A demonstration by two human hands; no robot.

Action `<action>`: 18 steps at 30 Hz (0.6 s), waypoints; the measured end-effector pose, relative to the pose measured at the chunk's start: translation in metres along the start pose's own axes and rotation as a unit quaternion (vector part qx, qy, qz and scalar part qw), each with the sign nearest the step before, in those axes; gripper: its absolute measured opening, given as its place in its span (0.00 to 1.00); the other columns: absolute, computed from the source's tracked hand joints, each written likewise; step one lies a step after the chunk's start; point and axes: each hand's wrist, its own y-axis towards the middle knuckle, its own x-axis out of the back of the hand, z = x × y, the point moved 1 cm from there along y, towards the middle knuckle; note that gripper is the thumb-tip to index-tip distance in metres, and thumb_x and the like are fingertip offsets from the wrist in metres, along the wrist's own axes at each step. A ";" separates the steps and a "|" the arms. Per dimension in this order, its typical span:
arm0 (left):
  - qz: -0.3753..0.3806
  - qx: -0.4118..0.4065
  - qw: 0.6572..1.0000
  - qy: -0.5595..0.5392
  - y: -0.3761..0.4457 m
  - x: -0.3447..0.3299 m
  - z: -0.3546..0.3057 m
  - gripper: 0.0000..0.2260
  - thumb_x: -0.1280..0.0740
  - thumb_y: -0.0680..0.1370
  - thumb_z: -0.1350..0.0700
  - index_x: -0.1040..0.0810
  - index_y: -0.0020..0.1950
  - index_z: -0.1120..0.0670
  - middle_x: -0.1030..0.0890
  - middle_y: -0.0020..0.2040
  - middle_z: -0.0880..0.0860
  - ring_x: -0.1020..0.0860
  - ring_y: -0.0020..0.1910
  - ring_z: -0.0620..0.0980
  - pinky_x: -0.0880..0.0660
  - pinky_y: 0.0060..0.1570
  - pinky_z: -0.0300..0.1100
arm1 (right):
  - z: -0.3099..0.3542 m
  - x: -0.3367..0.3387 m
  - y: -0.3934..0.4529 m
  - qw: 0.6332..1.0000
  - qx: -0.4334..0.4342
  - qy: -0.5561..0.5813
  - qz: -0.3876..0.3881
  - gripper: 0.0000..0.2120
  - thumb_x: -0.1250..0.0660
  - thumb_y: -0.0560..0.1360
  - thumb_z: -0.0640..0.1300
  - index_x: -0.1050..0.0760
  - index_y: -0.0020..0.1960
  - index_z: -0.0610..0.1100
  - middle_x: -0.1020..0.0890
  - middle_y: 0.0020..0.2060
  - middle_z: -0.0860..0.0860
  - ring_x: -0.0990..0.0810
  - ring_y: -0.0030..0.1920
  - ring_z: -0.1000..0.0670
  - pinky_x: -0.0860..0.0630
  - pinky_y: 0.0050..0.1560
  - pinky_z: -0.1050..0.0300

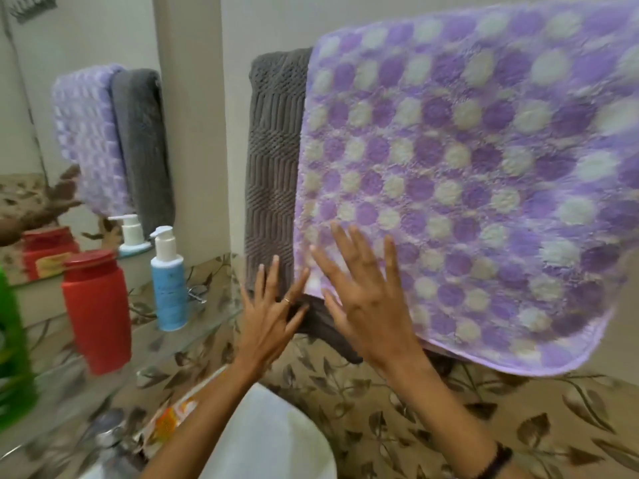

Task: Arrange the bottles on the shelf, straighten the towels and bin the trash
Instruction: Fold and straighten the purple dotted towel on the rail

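While both hands are raised to the wall: the head view shows two towels hanging side by side, and the fingers meet them at the lower edges.

Head view, left hand (268,318): fingers straight and spread, holding nothing; the fingertips lie on the lower part of the grey towel (273,160), close to its bottom edge. A thin ring is on one finger.

Head view, right hand (366,299): fingers also straight and spread, nothing grasped; the palm and fingers lie flat on the lower left corner of the purple dotted towel (466,188). A dark band is on this wrist.

Towels: the grey one hangs just left of the purple one, and the purple edge overlaps the grey edge. A dark grey fold shows under the purple bottom edge, between the two hands.

Shelf: a glass shelf (207,316) is left of the hands, under a mirror (79,115) which reflects both towels.

Bottles: a blue pump bottle (168,281) stands upright on the shelf, near the left hand but apart from it; a red bottle (96,312) stands further left; a green bottle (14,344) is at the picture edge, blurred.

Below: a white basin (276,440) and an orange printed wrapper (173,416) beside it.
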 end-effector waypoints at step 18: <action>-0.013 0.303 0.945 -0.126 -0.173 0.030 -0.002 0.06 0.39 0.79 0.52 0.24 0.45 0.49 0.19 0.41 0.44 0.23 0.41 0.41 0.29 0.41 0.37 | 0.123 -0.061 -0.102 0.809 -0.117 0.507 0.273 0.09 0.38 0.76 0.44 0.21 0.53 0.49 0.17 0.31 0.46 0.19 0.34 0.46 0.23 0.35 0.53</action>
